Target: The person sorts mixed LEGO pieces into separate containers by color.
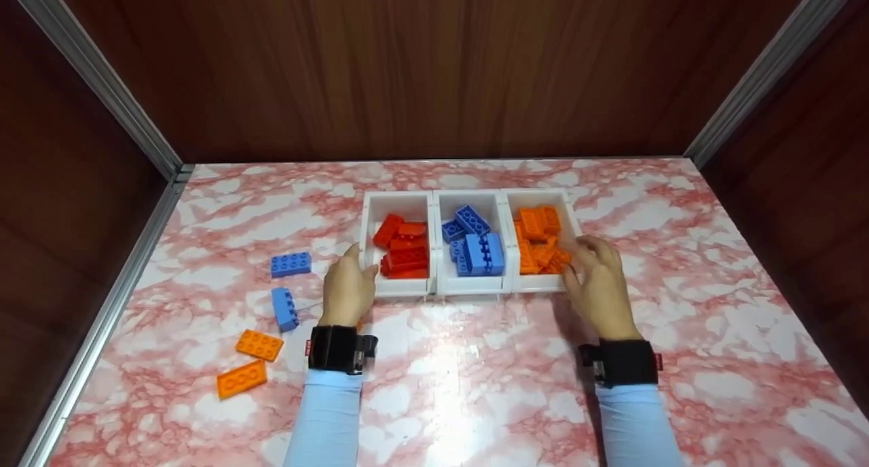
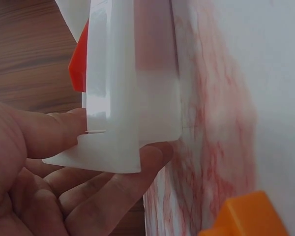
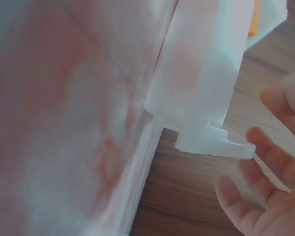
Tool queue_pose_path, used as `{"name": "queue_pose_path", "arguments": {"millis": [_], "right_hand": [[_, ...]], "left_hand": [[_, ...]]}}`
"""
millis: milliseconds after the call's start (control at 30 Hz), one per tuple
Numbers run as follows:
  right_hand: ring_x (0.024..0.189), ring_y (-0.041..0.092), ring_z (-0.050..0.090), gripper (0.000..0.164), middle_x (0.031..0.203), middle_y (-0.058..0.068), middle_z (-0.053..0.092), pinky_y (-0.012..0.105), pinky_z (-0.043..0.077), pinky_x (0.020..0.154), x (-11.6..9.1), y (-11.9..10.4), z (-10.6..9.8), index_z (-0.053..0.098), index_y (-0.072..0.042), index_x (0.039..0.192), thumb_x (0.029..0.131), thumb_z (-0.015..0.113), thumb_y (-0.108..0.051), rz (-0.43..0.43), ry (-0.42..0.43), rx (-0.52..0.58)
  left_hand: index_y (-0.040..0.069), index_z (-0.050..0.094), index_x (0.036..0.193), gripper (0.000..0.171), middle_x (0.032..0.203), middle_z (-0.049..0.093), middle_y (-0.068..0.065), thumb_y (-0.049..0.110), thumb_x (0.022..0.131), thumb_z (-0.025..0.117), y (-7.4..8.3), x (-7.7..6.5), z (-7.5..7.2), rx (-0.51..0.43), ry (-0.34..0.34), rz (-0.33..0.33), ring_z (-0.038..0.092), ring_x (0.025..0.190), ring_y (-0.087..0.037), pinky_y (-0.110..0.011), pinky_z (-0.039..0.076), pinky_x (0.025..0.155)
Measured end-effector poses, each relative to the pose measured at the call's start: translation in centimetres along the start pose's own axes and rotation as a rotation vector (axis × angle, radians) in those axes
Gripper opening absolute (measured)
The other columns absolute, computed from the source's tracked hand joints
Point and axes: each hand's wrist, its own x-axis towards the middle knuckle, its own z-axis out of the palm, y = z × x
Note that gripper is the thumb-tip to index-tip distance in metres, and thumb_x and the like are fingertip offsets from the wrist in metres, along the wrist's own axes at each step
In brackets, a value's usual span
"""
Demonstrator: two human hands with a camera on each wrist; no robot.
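Three white bins stand joined in a row: the left bin (image 1: 402,288) holds red bricks (image 1: 407,255), the middle bin (image 1: 472,286) blue bricks (image 1: 483,253), the right bin (image 1: 541,283) orange bricks (image 1: 533,222). My left hand (image 1: 347,285) grips the outer wall of the left bin, thumb over the rim and fingers beneath its lip (image 2: 108,152). At the opposite end, my right hand (image 1: 601,287) is beside the right bin. In the right wrist view its fingers are spread and loosely bent, with fingertips (image 3: 258,135) right at the lip.
Left of the bins lie two blue bricks, one studs-up (image 1: 291,264) and one on its side (image 1: 284,309). Nearer are two orange bricks, one studs-up (image 1: 259,345) and one tipped (image 1: 242,379). Another orange brick (image 2: 250,216) is mostly hidden beneath my left wrist in the head view.
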Motion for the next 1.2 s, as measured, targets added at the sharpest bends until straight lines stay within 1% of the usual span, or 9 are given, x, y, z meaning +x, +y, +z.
{"name": "queue_pose_path", "arguments": {"millis": [167, 267, 400, 633, 733, 900, 1067, 1133, 1200], "right_hand": [[0.106, 0.04, 0.056, 0.039, 0.127, 0.027, 0.052, 0.051, 0.048, 0.088, -0.6, 0.4, -0.2, 0.063, 0.0, 0.13, 0.091, 0.063, 0.003, 0.103, 0.026, 0.052], [0.091, 0.037, 0.062, 0.04, 0.125, 0.027, 0.054, 0.049, 0.053, 0.077, -0.9, 0.7, -0.4, 0.058, -0.001, 0.137, 0.097, 0.059, -0.002, 0.173, -0.002, 0.058], [0.075, 0.032, 0.064, 0.042, 0.121, 0.027, 0.06, 0.046, 0.051, 0.068, -1.2, 0.8, -0.7, 0.054, -0.003, 0.142, 0.1, 0.056, -0.006, 0.209, -0.049, 0.046], [0.075, 0.032, 0.066, 0.047, 0.117, 0.026, 0.063, 0.047, 0.05, 0.072, -1.2, 0.7, -1.1, 0.052, -0.005, 0.144, 0.097, 0.058, -0.003, 0.234, -0.1, 0.045], [0.073, 0.03, 0.066, 0.049, 0.115, 0.025, 0.065, 0.045, 0.05, 0.067, -1.2, 0.6, -1.4, 0.05, -0.006, 0.145, 0.097, 0.057, -0.003, 0.25, -0.127, 0.041], [0.073, 0.03, 0.067, 0.05, 0.104, 0.023, 0.068, 0.042, 0.049, 0.062, -1.2, 0.5, -1.7, 0.048, -0.006, 0.147, 0.097, 0.056, -0.003, 0.262, -0.154, 0.036], [0.077, 0.033, 0.069, 0.051, 0.095, 0.022, 0.07, 0.044, 0.051, 0.065, -1.2, 0.4, -1.8, 0.048, -0.006, 0.146, 0.097, 0.057, -0.003, 0.249, -0.154, 0.032], [0.075, 0.032, 0.068, 0.051, 0.093, 0.021, 0.07, 0.044, 0.051, 0.064, -1.2, 0.4, -1.8, 0.048, -0.006, 0.147, 0.097, 0.058, -0.003, 0.244, -0.158, 0.03], [0.074, 0.032, 0.068, 0.051, 0.092, 0.02, 0.07, 0.043, 0.05, 0.063, -1.2, 0.3, -1.9, 0.048, -0.006, 0.147, 0.097, 0.058, -0.004, 0.24, -0.162, 0.029]], "left_hand": [[-0.009, 0.042, 0.145, 0.057, 0.132, 0.057, -0.029, 0.012, 0.096, 0.064, 0.0, 0.0, 0.1, 0.001, -0.007, -0.006, 0.057, 0.116, -0.044, -0.05, 0.044, 0.1], [-0.009, 0.041, 0.145, 0.057, 0.133, 0.056, -0.028, 0.013, 0.097, 0.064, -0.1, 0.0, 0.2, 0.005, -0.015, -0.007, 0.057, 0.116, -0.043, -0.05, 0.044, 0.1], [-0.008, 0.041, 0.145, 0.058, 0.133, 0.057, -0.028, 0.013, 0.097, 0.064, -0.3, -0.1, 0.2, 0.012, -0.014, -0.012, 0.057, 0.116, -0.043, -0.05, 0.044, 0.1], [-0.009, 0.043, 0.144, 0.056, 0.132, 0.057, -0.028, 0.012, 0.096, 0.064, -0.2, -0.1, 0.2, 0.025, -0.005, 0.006, 0.056, 0.117, -0.044, -0.051, 0.043, 0.101], [-0.008, 0.042, 0.145, 0.057, 0.133, 0.056, -0.028, 0.013, 0.097, 0.063, -0.1, 0.0, 0.1, 0.023, -0.014, 0.004, 0.056, 0.118, -0.044, -0.051, 0.043, 0.101], [-0.009, 0.041, 0.145, 0.057, 0.135, 0.055, -0.028, 0.014, 0.097, 0.064, -0.1, 0.1, 0.0, 0.014, -0.029, 0.007, 0.056, 0.119, -0.043, -0.05, 0.043, 0.102], [-0.006, 0.044, 0.145, 0.056, 0.13, 0.06, -0.025, 0.022, 0.099, 0.062, -0.2, -0.2, -1.1, -0.02, -0.076, 0.008, 0.064, 0.099, -0.034, -0.046, 0.049, 0.092], [-0.002, 0.047, 0.144, 0.054, 0.126, 0.063, -0.021, 0.026, 0.1, 0.06, -0.2, -0.5, -2.1, -0.047, -0.072, -0.011, 0.066, 0.086, -0.03, -0.044, 0.053, 0.082], [0.001, 0.05, 0.144, 0.05, 0.125, 0.064, -0.019, 0.027, 0.101, 0.058, -0.3, -0.8, -3.3, -0.063, -0.048, -0.049, 0.068, 0.081, -0.03, -0.042, 0.055, 0.074]]}}
